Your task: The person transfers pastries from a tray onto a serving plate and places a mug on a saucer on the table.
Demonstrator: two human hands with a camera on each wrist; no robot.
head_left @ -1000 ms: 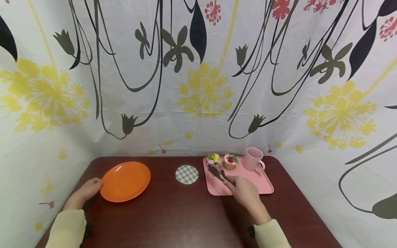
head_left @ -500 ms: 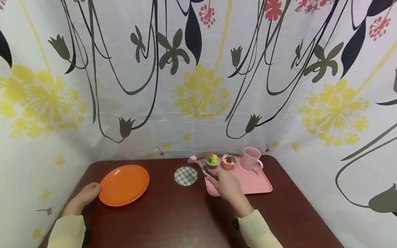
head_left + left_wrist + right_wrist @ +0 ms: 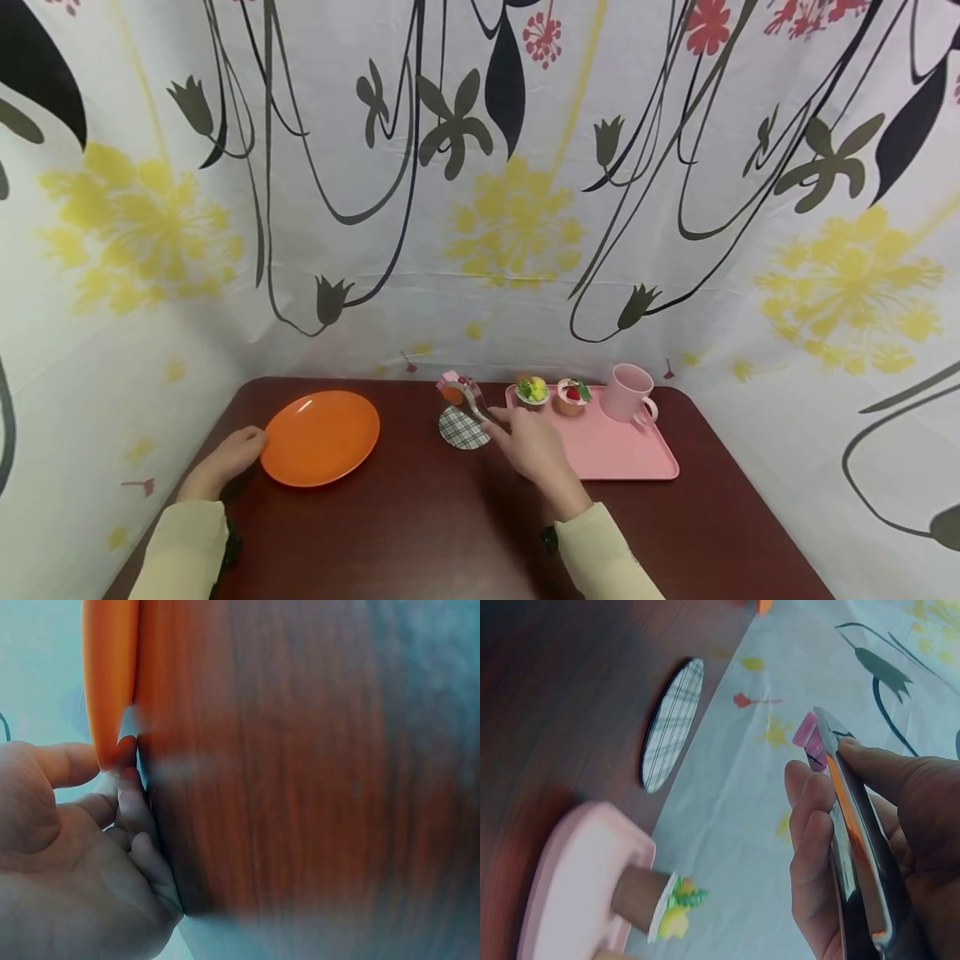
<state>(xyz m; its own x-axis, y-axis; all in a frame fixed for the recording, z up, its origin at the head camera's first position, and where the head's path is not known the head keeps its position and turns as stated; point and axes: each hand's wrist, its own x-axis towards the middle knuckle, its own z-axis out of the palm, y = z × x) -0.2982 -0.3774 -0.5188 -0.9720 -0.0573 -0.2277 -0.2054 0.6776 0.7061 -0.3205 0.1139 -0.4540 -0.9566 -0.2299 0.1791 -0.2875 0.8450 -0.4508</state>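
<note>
My right hand (image 3: 531, 446) grips a pair of metal tongs (image 3: 859, 847). A small pink piece (image 3: 808, 736), perhaps a toy cake, is held at the tongs' tips; its far side is hidden. In the head view the tongs appear in front of a round checked coaster (image 3: 464, 432), raised off the table. My left hand (image 3: 229, 458) pinches the rim of an orange plate (image 3: 321, 437) at its left side, thumb above and fingers beneath, as the left wrist view shows.
On the right, a pink tray (image 3: 622, 454) carries two toy cupcakes, one with yellow-green topping (image 3: 532, 392) and one with a red berry (image 3: 572, 397), plus a pink mug (image 3: 628, 392). Patterned cloth (image 3: 390, 242) hangs behind and beside the dark wooden table (image 3: 375, 542).
My right hand has moved left from over the tray to near the coaster, carrying the pink piece in the tongs. My left hand has stayed at the plate's rim.
</note>
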